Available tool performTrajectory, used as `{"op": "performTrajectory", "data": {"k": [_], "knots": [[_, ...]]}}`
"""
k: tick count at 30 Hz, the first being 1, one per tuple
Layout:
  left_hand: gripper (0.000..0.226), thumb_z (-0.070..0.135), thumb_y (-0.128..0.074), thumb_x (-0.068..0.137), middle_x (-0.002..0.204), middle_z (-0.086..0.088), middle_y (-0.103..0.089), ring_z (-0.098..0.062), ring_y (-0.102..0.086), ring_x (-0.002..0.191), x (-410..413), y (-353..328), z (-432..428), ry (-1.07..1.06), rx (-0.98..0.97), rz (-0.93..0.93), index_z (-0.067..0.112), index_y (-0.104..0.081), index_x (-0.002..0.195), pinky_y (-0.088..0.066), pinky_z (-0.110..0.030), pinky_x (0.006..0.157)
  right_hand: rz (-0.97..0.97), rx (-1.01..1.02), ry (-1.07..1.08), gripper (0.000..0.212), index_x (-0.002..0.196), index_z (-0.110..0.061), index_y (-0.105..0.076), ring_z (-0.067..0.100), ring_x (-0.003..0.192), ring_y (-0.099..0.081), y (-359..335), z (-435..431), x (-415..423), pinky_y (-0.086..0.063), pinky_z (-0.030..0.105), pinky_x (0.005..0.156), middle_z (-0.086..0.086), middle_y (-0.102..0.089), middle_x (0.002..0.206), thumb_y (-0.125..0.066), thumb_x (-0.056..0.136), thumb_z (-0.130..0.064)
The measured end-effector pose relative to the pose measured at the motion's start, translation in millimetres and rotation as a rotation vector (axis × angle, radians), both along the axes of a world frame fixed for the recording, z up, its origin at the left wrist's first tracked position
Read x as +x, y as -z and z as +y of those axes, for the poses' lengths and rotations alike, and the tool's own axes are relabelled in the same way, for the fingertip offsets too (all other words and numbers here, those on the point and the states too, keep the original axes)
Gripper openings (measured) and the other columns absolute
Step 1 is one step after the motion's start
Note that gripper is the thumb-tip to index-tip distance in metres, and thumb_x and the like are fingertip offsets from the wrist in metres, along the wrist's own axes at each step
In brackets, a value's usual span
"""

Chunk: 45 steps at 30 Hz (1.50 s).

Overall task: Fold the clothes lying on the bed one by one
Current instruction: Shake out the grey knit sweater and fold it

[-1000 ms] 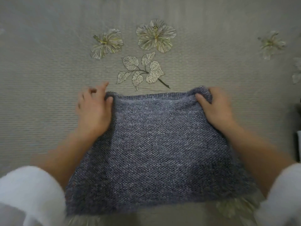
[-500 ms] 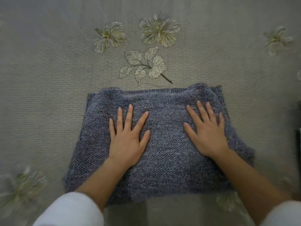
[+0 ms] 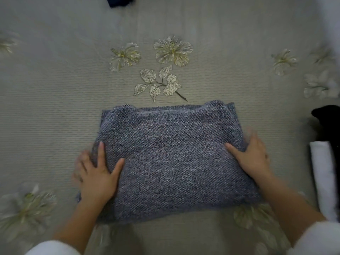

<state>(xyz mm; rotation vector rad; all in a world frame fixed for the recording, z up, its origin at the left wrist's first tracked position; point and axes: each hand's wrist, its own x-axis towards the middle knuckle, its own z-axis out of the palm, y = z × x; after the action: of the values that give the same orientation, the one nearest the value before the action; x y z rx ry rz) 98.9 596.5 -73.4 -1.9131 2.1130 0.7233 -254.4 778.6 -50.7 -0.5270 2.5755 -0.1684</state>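
Flower-print bed (image 3: 55, 111) fills the view. The knit (image 3: 171, 159) lies mid-bed, near the person, already folded to a squat rectangle w/ several layers showing at its far edge and far-left corner; so prob. the last step on this piece: square it up, then lift it off as one bundle. Black garment (image 3: 327, 124) and white roll (image 3: 323, 173) sit well apart from it at the right edge, and a dark cloth (image 3: 119, 1) at the far edge; the right side may be where done items go, tho that's a guess.

Left hand (image 3: 95, 179) is at the knit's left edge, forefinger and thumb flat on top, fingers straight, gripping nothing; its outer fingers are blurred, off the edge on the bed. Right hand (image 3: 253, 159) is at the right edge, thumb on top; its fingers pass over the edge and blur, so can't tell if they clasp the knit or just rest there.

To do it well: nudge stray edges in first; slide fingers under ALL layers on both sides, not just the top one, esp. far-left where lower layers poke out; clamp w/ thumbs from above; keep hands level and opposite each other; lift flat, no tilt, else the loose knit sags mid-span and the fold slips.
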Motion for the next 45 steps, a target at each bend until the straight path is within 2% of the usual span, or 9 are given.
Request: {"op": "performTrajectory", "data": {"k": [4, 7, 10, 12, 16, 20, 25, 38, 45], "knots": [[0.104, 0.066, -0.056, 0.079, 0.155, -0.023, -0.012, -0.039, -0.014, 0.142, 9, -8, -5, -0.149, 0.022, 0.094, 0.029, 0.009, 0.151, -0.016, -0.054, 0.114, -0.125, 0.057, 0.063, 0.089, 0.122, -0.009, -0.057, 0.034, 0.126, -0.045, 0, 0, -7, -0.037, 0.055, 0.104, 0.016, -0.052, 0.133, -0.06, 0.065, -0.077], [0.104, 0.045, -0.074, 0.077, 0.144, -0.027, -0.034, -0.04, -0.036, 0.131, 1, -18, -10, -0.291, 0.082, 0.194, 0.013, -0.008, 0.152, -0.032, -0.047, 0.107, -0.242, -0.078, 0.165, 0.071, 0.111, -0.011, -0.066, 0.035, 0.11, -0.058, -7, -2, -3, -0.043, 0.052, 0.099, 0.015, -0.066, 0.115, -0.073, 0.065, -0.065], [0.051, 0.025, -0.076, 0.075, 0.113, -0.019, -0.066, -0.032, -0.061, 0.099, -4, -40, -16, -0.409, 0.133, 0.288, 0.005, -0.059, 0.119, -0.043, -0.033, 0.074, -0.289, -0.122, 0.172, 0.061, 0.114, -0.01, -0.065, 0.034, 0.101, -0.062, -24, -3, 3, -0.049, 0.043, 0.091, 0.015, -0.068, 0.11, -0.078, 0.071, -0.051], [0.026, 0.026, -0.074, 0.075, 0.088, -0.011, -0.071, -0.026, -0.064, 0.081, -7, -61, -17, -0.417, 0.127, 0.341, 0.009, -0.069, 0.094, -0.043, -0.03, 0.066, -0.234, -0.104, 0.1, 0.054, 0.108, -0.009, -0.064, 0.034, 0.094, -0.063, -40, -6, 8, -0.05, 0.04, 0.081, 0.015, -0.069, 0.103, -0.077, 0.074, -0.048], [0.025, 0.031, -0.069, 0.078, 0.088, -0.003, -0.07, -0.024, -0.064, 0.082, -15, -106, 0, -0.211, 0.105, 0.424, 0.017, -0.065, 0.098, -0.052, -0.036, 0.074, -0.107, -0.152, -0.031, 0.031, 0.093, -0.014, -0.056, 0.034, 0.092, -0.061, -79, -6, 29, -0.04, 0.033, 0.068, 0.018, -0.066, 0.101, -0.075, 0.078, -0.033], [0.037, 0.023, -0.068, 0.081, 0.083, 0.006, -0.063, -0.004, -0.053, 0.063, -23, -145, 41, 0.056, 0.035, 0.449, 0.022, -0.059, 0.117, -0.036, -0.009, 0.052, -0.151, -0.133, -0.168, 0.041, 0.109, -0.008, -0.053, 0.033, 0.095, -0.061, -114, 15, 66, -0.049, 0.038, 0.078, 0.016, -0.064, 0.104, -0.07, 0.081, -0.033], [0.046, 0.023, -0.066, 0.08, 0.106, -0.002, -0.069, -0.027, -0.063, 0.096, -42, -184, 83, 0.299, 0.013, 0.424, 0.028, -0.059, 0.125, -0.046, -0.033, 0.072, -0.161, -0.152, -0.231, 0.032, 0.11, -0.013, -0.052, 0.031, 0.095, -0.061, -154, 55, 111, -0.05, 0.037, 0.078, 0.012, -0.064, 0.105, -0.063, 0.086, -0.03], [0.033, 0.022, -0.062, 0.085, 0.1, -0.003, -0.066, -0.024, -0.061, 0.088, -177, -269, 141, 0.871, -0.01, 0.518, 0.026, -0.059, 0.117, -0.045, -0.033, 0.07, 0.026, -0.28, 0.128, 0.017, 0.09, -0.025, -0.047, 0.011, 0.071, -0.057, -248, 198, 81, -0.044, 0.03, 0.056, -0.01, -0.055, 0.079, -0.06, 0.087, -0.036], [0.03, 0.022, -0.061, 0.087, 0.094, 0.003, -0.055, -0.022, -0.056, 0.088, -296, -308, 188, 1.076, -0.086, 0.644, 0.029, -0.058, 0.116, -0.037, -0.03, 0.066, 0.112, -0.458, 0.385, 0.014, 0.09, -0.023, -0.05, 0.014, 0.06, -0.058, -286, 273, 36, -0.049, 0.037, 0.056, 0.0, -0.061, 0.075, -0.06, 0.091, -0.033]]}}
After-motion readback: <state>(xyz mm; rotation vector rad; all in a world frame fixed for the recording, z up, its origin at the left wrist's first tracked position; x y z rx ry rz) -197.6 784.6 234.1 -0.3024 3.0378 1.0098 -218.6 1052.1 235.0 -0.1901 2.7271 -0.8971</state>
